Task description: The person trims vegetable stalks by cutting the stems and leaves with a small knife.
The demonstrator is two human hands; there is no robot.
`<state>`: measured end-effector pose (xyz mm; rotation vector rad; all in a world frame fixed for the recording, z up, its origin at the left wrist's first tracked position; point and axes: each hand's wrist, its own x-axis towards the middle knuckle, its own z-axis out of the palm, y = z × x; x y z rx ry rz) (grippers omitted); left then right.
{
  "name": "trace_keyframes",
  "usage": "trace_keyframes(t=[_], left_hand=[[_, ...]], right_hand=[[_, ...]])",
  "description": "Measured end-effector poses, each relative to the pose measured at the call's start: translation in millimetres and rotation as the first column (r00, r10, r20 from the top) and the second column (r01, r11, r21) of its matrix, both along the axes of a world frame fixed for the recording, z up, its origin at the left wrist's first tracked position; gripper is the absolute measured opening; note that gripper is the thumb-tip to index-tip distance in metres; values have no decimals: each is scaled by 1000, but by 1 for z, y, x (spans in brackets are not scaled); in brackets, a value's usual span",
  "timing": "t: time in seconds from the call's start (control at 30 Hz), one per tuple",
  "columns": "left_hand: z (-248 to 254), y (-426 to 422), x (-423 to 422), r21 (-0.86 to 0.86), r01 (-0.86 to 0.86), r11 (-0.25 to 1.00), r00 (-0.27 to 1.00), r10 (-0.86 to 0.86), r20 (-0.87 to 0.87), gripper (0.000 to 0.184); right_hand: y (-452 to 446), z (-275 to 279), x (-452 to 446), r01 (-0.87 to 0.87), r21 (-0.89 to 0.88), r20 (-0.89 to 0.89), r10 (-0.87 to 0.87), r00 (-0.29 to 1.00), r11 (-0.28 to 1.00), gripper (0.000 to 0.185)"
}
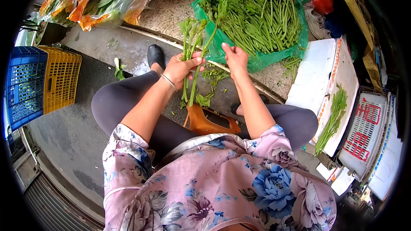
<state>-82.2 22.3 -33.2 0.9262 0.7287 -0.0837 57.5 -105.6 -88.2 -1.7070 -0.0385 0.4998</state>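
Note:
My left hand (183,67), with a bangle on its wrist, is closed round a few long green leafy stems (187,49). Their leafy tops point away from me and their cut ends hang down towards an orange plastic stool (205,122). To the right of the stems is my right hand (235,57), its thumb and forefinger close together; whether something small is between them I cannot make out. Just beyond it, a large heap of the same greens (261,13) lies in a green plastic bag (303,32).
Blue (26,85) and yellow (62,76) crates stand at the left. Orange-and-clear bags (137,0) of leaves lie at the upper left. On the right, a white foam box (310,70) carries a green bunch (333,115). Leaf scraps litter the ground between my feet.

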Motion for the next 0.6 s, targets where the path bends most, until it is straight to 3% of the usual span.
trace_keyframes(t=[0.03,0.1,0.17,0.2,0.47,0.53,0.6], left_hand=[[1,0,0,0,1,1000,1000,-1,-1,19],[0,-1,-1,-4,9,1000,1000,-9,7,20],[-1,-2,-1,-6,24,1000,1000,-24,-1,21],[-1,-3,0,-7,38,999,999,-38,-1,22],[-5,-3,0,12,85,996,996,-85,-8,24],[-4,-2,-1,1,85,996,996,-85,-15,24],[-4,-2,-2,-7,118,993,993,-118,2,25]], right_hand=[[-3,-4,-4,-55,-75,-40,52,998,996,20],[-4,-2,-11,-36,6,-30,36,999,999,19],[1,23,-14,-27,285,-82,52,995,958,22],[5,29,-12,-52,306,-62,74,995,951,27],[28,51,2,-104,297,26,101,995,949,24],[24,51,4,-85,384,-143,150,978,919,18],[22,51,7,-83,377,-176,159,971,922,16]])
